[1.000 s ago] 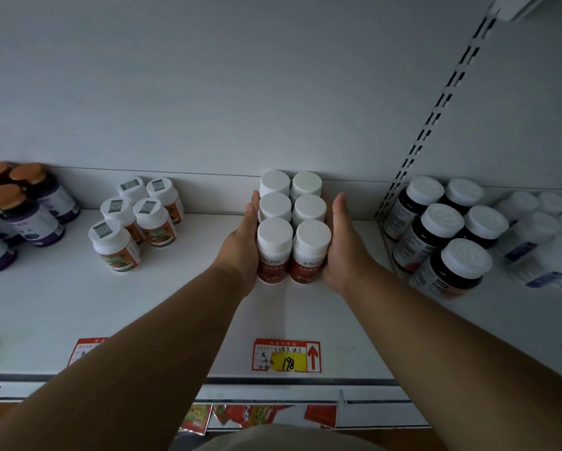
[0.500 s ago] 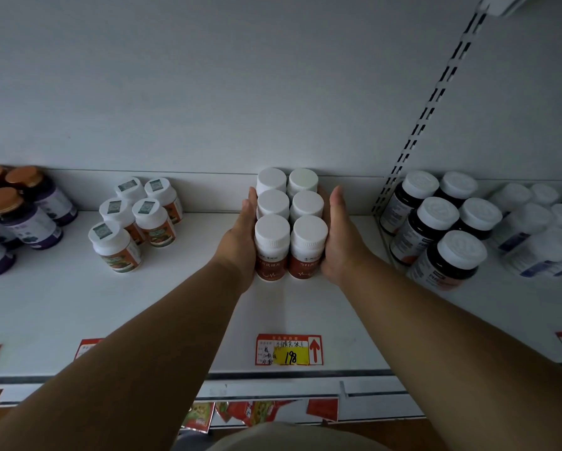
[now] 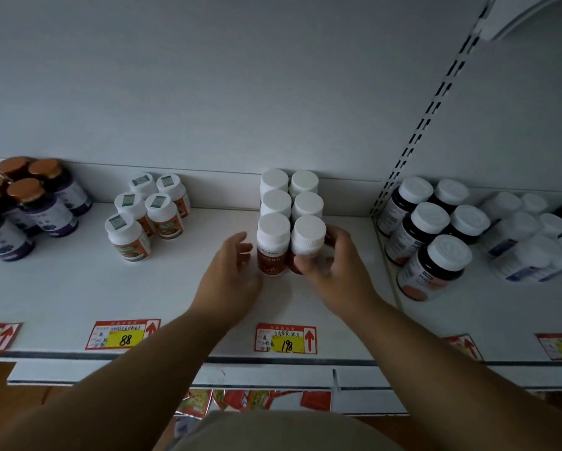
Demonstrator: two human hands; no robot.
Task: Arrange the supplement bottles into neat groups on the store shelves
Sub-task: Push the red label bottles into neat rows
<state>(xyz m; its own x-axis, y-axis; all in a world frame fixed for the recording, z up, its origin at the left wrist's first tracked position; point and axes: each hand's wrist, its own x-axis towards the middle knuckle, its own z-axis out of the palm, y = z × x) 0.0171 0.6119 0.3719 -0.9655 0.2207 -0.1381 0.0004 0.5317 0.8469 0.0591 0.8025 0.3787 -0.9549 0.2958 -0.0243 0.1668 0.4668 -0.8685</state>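
On the white shelf (image 3: 61, 297), brown-capped purple bottles (image 3: 41, 206) stand far left, then green-sticker bottles (image 3: 146, 213). The left hand (image 3: 230, 275), fingers loosely spread, hovers beside the six red-label bottles (image 3: 289, 219). The right hand (image 3: 331, 265) pinches the front-right bottle (image 3: 307, 236). Dark bottles (image 3: 429, 229) crowd the right.

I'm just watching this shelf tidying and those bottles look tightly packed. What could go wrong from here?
The right hand grips the front right white-capped, red-labelled bottle, which touches its neighbours in the two-by-three block; a careless twist or pull could topple the front left bottle. The left hand is open beside the block, bracing nothing. Dark bottles with white caps stand close on the right, so a wide elbow swing might knock them.
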